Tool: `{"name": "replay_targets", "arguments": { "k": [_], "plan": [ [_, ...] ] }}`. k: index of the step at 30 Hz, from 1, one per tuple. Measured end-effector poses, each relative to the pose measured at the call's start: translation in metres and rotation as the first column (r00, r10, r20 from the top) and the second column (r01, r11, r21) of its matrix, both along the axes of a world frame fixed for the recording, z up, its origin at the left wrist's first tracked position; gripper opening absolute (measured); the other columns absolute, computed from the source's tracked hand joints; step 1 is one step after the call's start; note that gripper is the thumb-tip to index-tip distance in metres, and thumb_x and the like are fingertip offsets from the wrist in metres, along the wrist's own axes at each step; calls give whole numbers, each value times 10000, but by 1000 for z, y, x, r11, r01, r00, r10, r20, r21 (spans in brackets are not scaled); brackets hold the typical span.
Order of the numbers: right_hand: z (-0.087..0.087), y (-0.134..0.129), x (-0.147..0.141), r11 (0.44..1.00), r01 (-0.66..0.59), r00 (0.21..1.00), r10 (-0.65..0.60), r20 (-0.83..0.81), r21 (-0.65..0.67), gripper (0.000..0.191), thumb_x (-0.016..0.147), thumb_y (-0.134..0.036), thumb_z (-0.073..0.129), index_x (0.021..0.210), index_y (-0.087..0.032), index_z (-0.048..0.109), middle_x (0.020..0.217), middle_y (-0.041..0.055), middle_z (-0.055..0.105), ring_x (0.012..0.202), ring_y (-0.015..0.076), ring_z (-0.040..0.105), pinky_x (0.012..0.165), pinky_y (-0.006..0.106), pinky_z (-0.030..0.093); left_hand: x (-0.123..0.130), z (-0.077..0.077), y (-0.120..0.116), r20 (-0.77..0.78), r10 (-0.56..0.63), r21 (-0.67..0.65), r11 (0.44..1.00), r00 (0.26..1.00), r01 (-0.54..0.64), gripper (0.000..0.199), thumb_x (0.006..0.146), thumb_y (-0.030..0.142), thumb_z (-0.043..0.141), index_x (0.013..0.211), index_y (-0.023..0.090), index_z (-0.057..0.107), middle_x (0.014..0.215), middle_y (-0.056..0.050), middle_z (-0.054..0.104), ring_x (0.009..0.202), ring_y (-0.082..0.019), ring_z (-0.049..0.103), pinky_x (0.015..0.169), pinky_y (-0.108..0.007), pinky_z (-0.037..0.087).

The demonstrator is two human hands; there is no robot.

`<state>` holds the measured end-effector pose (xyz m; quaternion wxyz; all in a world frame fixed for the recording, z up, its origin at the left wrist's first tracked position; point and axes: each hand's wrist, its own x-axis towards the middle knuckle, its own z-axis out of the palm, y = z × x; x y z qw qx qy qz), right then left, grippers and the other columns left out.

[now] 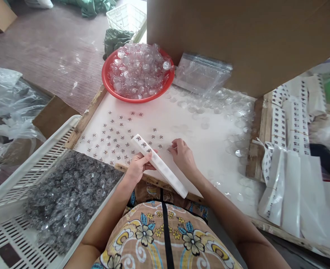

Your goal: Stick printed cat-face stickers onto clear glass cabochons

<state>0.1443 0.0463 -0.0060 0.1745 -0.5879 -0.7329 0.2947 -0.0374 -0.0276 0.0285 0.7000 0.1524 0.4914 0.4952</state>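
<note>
Leftmost, clear bags (10, 112) lie crumpled by an open box (55, 116), and next to them a white crate (30, 175) holds a heap of dark discs (75, 198) beside the surface (210, 149). Small prints (115, 140) are spread in rough rows over the surface's left part; what each one sits on is hard to make out. Beyond them stands a red basin (138, 101), heaped with clear discs (142, 71).

The left hand (137, 166) grips the strip (166, 172) near its printed end, thumb on top. The strip is between the two hands, over the surface's near edge, its long axis slanting from far left to near right: printed end outward, plain end nearer the body. The right hand (183, 157) is apart from it, just to its right, thumb and forefinger close together; whether they pinch anything small I cannot tell. From those fingertips the printed end lies leftward and slightly farther out, so the left hand is the nearer.

Further right, a zip bag (201, 73) lies against cardboard (238, 37), loose discs (239, 123) cover the surface's right side, and sticker sheets (278, 127) are bundled past them.
</note>
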Motion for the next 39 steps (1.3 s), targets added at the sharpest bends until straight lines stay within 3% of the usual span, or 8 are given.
{"name": "replay_targets", "arguments": {
  "k": [4, 8, 10, 13, 18, 27, 33, 39],
  "plan": [
    [11, 9, -26, 993, -86, 977, 70, -203, -74, 137, 878, -195, 474, 964, -196, 581, 904, 65, 691, 806, 191, 638, 734, 309, 461, -2, 0, -1, -32, -5, 34, 999, 999, 6, 462, 714, 433, 767, 1047, 116, 717, 877, -111, 747, 743, -234, 708, 600, -302, 593],
    [34, 12, -43, 960, -182, 875, 59, -480, -214, 182, 902, -308, 499, 975, -203, 629, 849, 26, 714, 757, 152, 655, 706, 276, 495, -4, -2, -3, -96, -10, 74, 997, 995, 17, 465, 743, 454, 740, 1062, 118, 709, 909, -114, 745, 790, -247, 708, 652, -332, 600],
    [45, 10, -46, 935, -266, 839, 105, -533, -236, 166, 861, -312, 569, 948, -202, 658, 843, 17, 718, 739, 143, 654, 686, 260, 499, -4, -3, -2, -136, -25, 93, 995, 990, 37, 450, 742, 467, 738, 1022, 115, 715, 866, -101, 744, 768, -245, 706, 665, -348, 601],
    [53, 7, -47, 930, -290, 856, 146, -496, -228, 93, 795, -251, 650, 870, -210, 687, 816, 1, 720, 702, 132, 644, 660, 244, 486, -4, -3, 0, -188, -70, 93, 992, 980, 89, 422, 698, 472, 772, 909, 110, 722, 782, -81, 731, 710, -230, 697, 651, -344, 598],
    [51, -2, -51, 977, -156, 922, 92, -377, -144, 28, 793, -201, 665, 813, -212, 681, 815, -1, 704, 726, 134, 633, 699, 257, 466, -2, -2, 4, -253, -71, 63, 994, 965, 90, 396, 530, 371, 883, 767, 118, 692, 668, -38, 690, 631, -186, 656, 590, -290, 570],
    [65, -23, -65, 999, -29, 951, 38, -306, 32, 84, 802, -128, 664, 777, -204, 640, 861, 34, 696, 853, 183, 628, 787, 305, 455, 6, 4, 2, -333, 44, 132, 991, 942, 0, 204, 644, 298, 787, 662, 124, 682, 604, -8, 668, 591, -155, 624, 612, -276, 547],
    [67, -16, -57, 997, -42, 927, 14, -375, -66, 87, 773, -175, 707, 815, -218, 644, 878, 24, 695, 858, 188, 613, 743, 302, 460, 11, 10, 2, -376, 62, 144, 990, 925, -8, 277, 676, 333, 778, 861, 134, 728, 812, -63, 741, 740, -220, 684, 679, -330, 567],
    [69, -16, -52, 999, -10, 894, -5, -447, -30, 121, 761, -141, 708, 732, -214, 615, 841, 10, 685, 842, 177, 604, 752, 299, 455, 13, 9, 2, -431, 43, 179, 983, 901, 39, 217, 722, 319, 746, 843, 139, 730, 773, -38, 730, 740, -206, 674, 702, -307, 554]
  ]
}}
